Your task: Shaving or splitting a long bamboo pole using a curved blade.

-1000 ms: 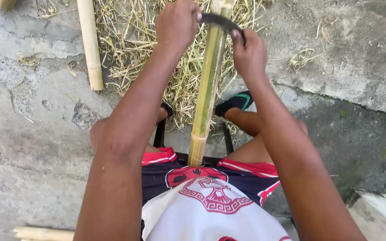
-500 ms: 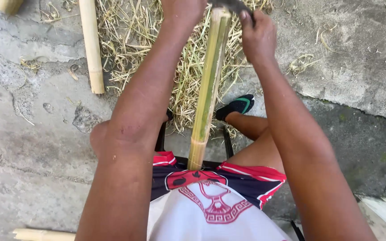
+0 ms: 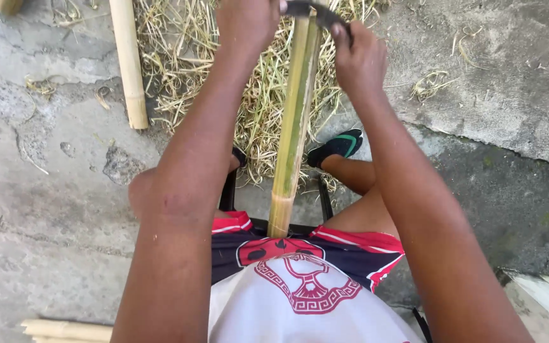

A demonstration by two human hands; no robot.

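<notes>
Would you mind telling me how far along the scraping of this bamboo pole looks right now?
Done: a heap of dry shavings lies under the pole, and a pale pole lies to the left. In hand: the left hand and right hand hold a dark blade across the far end of the bamboo pole. Left: green skin runs along most of its length.

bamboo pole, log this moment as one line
left hand: grips blade end | right hand: grips other end | curved blade: across bamboo pole | shavings: on concrete
</notes>
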